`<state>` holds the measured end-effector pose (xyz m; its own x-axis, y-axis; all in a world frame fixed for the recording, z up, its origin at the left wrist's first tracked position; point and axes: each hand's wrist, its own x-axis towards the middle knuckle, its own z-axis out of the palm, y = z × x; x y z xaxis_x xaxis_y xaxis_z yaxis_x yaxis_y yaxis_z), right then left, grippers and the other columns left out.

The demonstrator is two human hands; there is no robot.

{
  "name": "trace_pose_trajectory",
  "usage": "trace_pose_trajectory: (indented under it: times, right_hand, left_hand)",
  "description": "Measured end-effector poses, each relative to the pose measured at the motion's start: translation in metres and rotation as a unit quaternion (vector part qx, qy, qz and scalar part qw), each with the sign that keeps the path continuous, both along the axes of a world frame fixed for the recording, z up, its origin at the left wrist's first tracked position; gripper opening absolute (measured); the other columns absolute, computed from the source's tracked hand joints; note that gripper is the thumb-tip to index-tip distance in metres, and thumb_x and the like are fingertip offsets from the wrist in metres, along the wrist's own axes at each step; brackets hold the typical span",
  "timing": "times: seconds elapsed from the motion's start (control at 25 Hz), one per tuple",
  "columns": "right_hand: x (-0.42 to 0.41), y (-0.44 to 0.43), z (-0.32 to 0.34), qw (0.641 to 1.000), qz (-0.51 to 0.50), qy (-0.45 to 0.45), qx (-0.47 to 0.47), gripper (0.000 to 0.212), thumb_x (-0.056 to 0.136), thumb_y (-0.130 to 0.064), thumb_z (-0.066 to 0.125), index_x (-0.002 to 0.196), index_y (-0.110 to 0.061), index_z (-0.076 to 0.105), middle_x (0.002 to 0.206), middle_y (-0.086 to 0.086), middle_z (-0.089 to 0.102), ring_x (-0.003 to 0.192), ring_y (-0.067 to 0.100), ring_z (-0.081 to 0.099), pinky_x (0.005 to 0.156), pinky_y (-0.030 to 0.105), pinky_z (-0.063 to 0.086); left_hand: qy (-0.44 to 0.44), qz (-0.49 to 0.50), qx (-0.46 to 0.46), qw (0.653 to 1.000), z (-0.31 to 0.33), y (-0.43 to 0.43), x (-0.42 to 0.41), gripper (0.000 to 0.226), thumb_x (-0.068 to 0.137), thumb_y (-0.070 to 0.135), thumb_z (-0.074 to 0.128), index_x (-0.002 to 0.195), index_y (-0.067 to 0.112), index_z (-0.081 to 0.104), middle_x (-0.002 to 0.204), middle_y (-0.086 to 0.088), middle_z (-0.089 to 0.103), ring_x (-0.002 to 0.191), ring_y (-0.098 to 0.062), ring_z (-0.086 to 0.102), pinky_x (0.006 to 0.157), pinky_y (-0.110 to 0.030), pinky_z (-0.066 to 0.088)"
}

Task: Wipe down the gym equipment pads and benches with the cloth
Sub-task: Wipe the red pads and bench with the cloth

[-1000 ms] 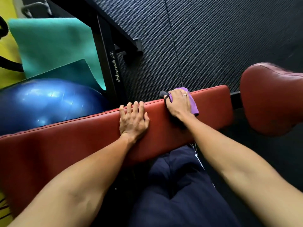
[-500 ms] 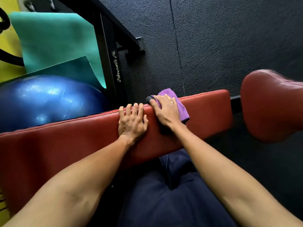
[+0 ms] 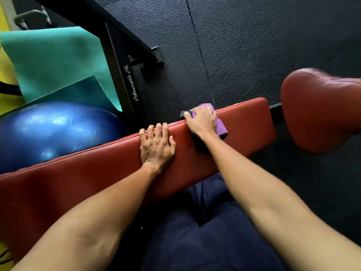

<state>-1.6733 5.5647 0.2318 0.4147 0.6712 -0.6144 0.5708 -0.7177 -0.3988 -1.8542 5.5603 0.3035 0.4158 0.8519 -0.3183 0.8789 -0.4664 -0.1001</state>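
A long red padded bench (image 3: 78, 178) runs across the view from lower left to right. My left hand (image 3: 156, 145) lies flat on its top, fingers spread and reaching the far edge. Just to the right, my right hand (image 3: 202, 120) presses a purple cloth (image 3: 221, 127) onto the pad at the far edge. A dark corner of the cloth shows under the thumb, and most of the cloth is hidden beneath the hand. A second red pad (image 3: 320, 112) sits apart at the right.
A blue exercise ball (image 3: 54, 130) lies behind the bench at left, with teal mats (image 3: 58, 63) beyond it. A black machine frame (image 3: 121, 75) stands by the ball. Dark rubber flooring (image 3: 254, 45) spreads behind. My dark blue trousers (image 3: 205, 241) are below the bench.
My right hand slid the cloth left along the pad toward my left hand, then up to the far edge. My left hand stayed in place.
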Motion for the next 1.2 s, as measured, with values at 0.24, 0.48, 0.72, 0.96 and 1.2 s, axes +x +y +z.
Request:
trace_pose_trajectory:
  times: [0.24, 0.48, 0.72, 0.96, 1.2]
  right_hand:
    - [-0.053, -0.077, 0.029, 0.988, 0.000, -0.010, 0.156, 0.061, 0.099, -0.051, 0.040, 0.156, -0.030, 0.038, 0.165, -0.004, 0.030, 0.156, 0.031, 0.014, 0.125, 0.046, 0.012]
    - [-0.010, -0.094, -0.013, 0.973, -0.228, -0.019, 0.018, 0.062, 0.104, -0.039, 0.042, 0.162, -0.025, 0.026, 0.171, 0.002, 0.015, 0.157, 0.036, 0.006, 0.126, 0.052, 0.010]
    - [-0.033, -0.056, 0.006, 0.983, -0.157, -0.018, 0.095, 0.060, 0.104, -0.042, 0.039, 0.160, -0.023, 0.032, 0.169, 0.006, 0.022, 0.157, 0.035, 0.010, 0.127, 0.049, 0.005]
    - [-0.031, -0.167, 0.003, 0.990, -0.130, -0.024, 0.043, 0.066, 0.101, -0.049, 0.040, 0.162, -0.031, 0.023, 0.171, -0.005, 0.012, 0.157, 0.031, 0.014, 0.125, 0.049, 0.021]
    - [0.007, -0.084, -0.010, 0.958, -0.281, 0.041, -0.032, 0.060, 0.109, -0.039, 0.035, 0.163, -0.024, 0.015, 0.172, 0.003, 0.000, 0.157, 0.037, -0.003, 0.126, 0.049, -0.002]
  left_hand:
    - [0.018, -0.005, -0.019, 1.000, 0.002, 0.002, 0.001, 0.060, 0.094, 0.043, 0.034, 0.143, 0.013, 0.051, 0.138, -0.007, 0.057, 0.125, -0.033, 0.050, 0.112, -0.057, 0.027]
    - [0.052, -0.068, -0.045, 0.995, 0.008, 0.009, 0.005, 0.055, 0.093, 0.037, 0.037, 0.137, 0.006, 0.051, 0.128, -0.011, 0.058, 0.115, -0.033, 0.053, 0.102, -0.057, 0.033]
    - [0.045, -0.147, -0.089, 0.984, -0.009, 0.018, 0.048, 0.052, 0.091, 0.037, 0.031, 0.119, 0.002, 0.057, 0.107, -0.017, 0.064, 0.091, -0.037, 0.061, 0.081, -0.051, 0.046]
    - [0.056, -0.170, -0.100, 0.979, -0.012, 0.018, 0.050, 0.074, 0.096, 0.052, 0.025, 0.147, 0.002, 0.043, 0.131, -0.016, 0.059, 0.106, -0.037, 0.059, 0.087, -0.049, 0.044]
    - [0.063, -0.180, -0.089, 0.978, -0.019, 0.018, 0.050, 0.075, 0.096, 0.052, 0.024, 0.147, 0.002, 0.043, 0.129, -0.017, 0.060, 0.103, -0.037, 0.059, 0.085, -0.048, 0.044]
